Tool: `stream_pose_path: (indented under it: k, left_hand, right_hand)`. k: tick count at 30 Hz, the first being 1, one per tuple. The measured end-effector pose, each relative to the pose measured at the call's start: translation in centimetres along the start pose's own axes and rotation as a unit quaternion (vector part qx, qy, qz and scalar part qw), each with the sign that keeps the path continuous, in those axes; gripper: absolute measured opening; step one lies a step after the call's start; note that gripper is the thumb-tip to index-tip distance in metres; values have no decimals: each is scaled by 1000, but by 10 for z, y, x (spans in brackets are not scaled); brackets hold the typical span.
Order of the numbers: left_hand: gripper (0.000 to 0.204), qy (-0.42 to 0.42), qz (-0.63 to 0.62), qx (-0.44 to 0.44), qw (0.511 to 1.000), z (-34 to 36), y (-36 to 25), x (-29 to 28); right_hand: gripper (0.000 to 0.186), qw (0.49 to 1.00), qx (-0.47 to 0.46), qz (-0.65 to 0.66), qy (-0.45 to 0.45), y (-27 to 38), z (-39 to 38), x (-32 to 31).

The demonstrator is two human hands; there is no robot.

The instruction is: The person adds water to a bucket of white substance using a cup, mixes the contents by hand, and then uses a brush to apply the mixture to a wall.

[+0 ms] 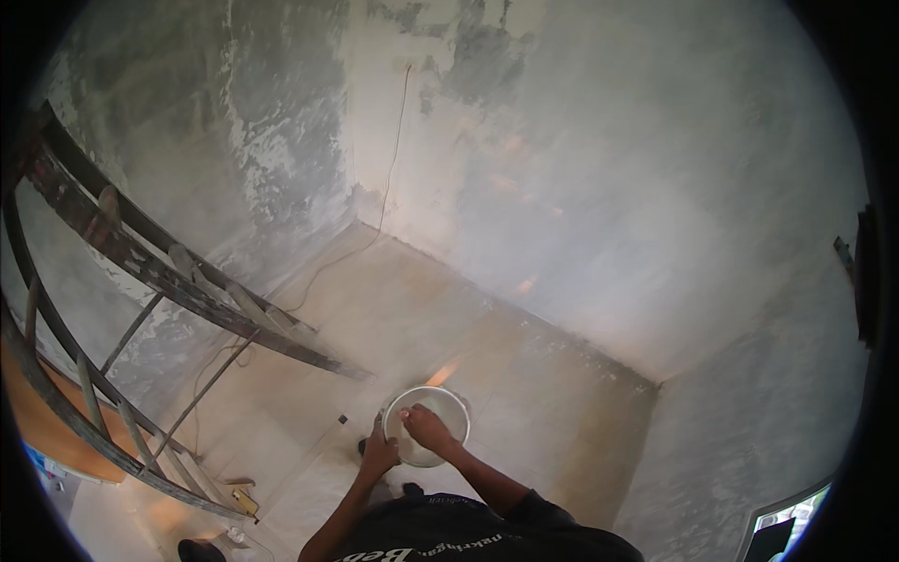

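A round bucket (462, 405) with a pale rim stands on the floor in front of my body, and greyish-white material shows inside it. At the bucket's left side, my left hand (380, 451) is closed on the rim. My right hand (426, 428) reaches over the opening with its fingers curled closed. A small pale bit shows at those fingers, but what they hold is too small to make out.
A tall, paint-spattered stepladder (187, 290) spreads across the left. A thin cord (393, 159) runs down the corner wall onto the floor. A small dark block (343, 420) lies left of the bucket. A yellowish flat object (245, 500) lies by the ladder's foot.
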State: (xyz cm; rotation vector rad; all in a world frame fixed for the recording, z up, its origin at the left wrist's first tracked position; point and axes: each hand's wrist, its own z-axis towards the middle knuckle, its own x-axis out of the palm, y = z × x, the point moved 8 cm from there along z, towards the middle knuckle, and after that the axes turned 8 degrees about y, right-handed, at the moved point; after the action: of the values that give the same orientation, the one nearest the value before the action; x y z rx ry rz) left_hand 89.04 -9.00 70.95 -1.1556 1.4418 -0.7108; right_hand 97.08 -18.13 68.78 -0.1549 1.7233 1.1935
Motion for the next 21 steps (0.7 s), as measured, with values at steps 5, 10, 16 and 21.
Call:
stream_pose_path:
  k: [5, 10, 16, 21]
  left_hand:
    - [67, 18, 5, -11, 1000, 52, 35, -20]
    - [67, 21, -3, 14, 1000, 100, 18, -57]
    - [68, 79, 9, -13, 997, 148, 9, -83]
    - [68, 109, -4, -8, 994, 170, 21, -78]
  right_hand:
    - [27, 999, 32, 5, -32, 9, 42, -30]
    - [26, 983, 33, 153, -94, -3, 83, -51]
    - [22, 960, 102, 247, -89, -5, 124, -55]
    - [29, 951, 110, 270, -104, -13, 147, -51]
